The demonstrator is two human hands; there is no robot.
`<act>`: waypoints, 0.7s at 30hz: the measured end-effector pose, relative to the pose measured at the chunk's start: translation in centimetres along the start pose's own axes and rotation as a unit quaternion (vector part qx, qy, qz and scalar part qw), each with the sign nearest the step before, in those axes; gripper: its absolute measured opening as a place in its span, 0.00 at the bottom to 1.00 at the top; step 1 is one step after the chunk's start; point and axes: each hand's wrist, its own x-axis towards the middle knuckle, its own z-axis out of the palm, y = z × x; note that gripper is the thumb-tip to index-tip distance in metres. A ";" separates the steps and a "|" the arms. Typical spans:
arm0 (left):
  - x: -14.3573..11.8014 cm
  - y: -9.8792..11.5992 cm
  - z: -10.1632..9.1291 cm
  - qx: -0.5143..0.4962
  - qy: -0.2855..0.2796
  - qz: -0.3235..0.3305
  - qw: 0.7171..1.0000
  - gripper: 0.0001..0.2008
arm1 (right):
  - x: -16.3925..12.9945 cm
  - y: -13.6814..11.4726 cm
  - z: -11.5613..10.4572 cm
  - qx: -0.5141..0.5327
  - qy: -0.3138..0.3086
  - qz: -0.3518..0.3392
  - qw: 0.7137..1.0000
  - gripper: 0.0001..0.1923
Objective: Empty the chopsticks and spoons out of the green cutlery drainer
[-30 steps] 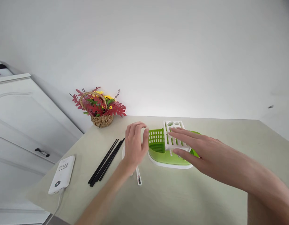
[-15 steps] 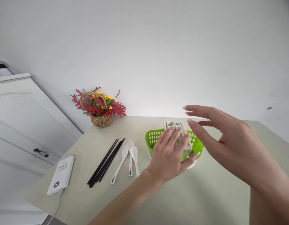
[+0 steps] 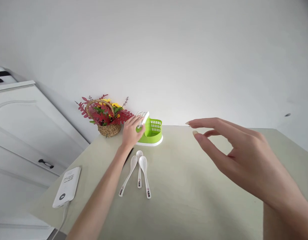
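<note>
A green basket-sided cutlery holder with a white slotted top and white base stands near the wall, beside the flower basket. My left hand grips its top from the left, fingers over the white part and thumb at the front, hiding that side. Three white spoons lie fanned on the table in front of the holder. Black chopsticks are mostly hidden behind my left forearm. On the right, my right hand hovers above the table, thumb and fingers apart, with nothing in it.
A wicker basket of red and yellow artificial flowers stands at the back left. A white power bank with a plugged-in cable lies on the left edge of the table. A white cabinet stands left of it, and a wall rises behind.
My left hand and the cutlery holder have moved left and back, from the table's middle right to beside the flower basket. My right hand has shifted slightly left and stays raised.
</note>
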 end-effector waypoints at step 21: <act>-2.4 0.4 -3.3 -0.033 0.110 0.051 0.992 0.19 | -0.9 -0.7 -0.1 0.084 -0.066 -0.074 0.992 0.10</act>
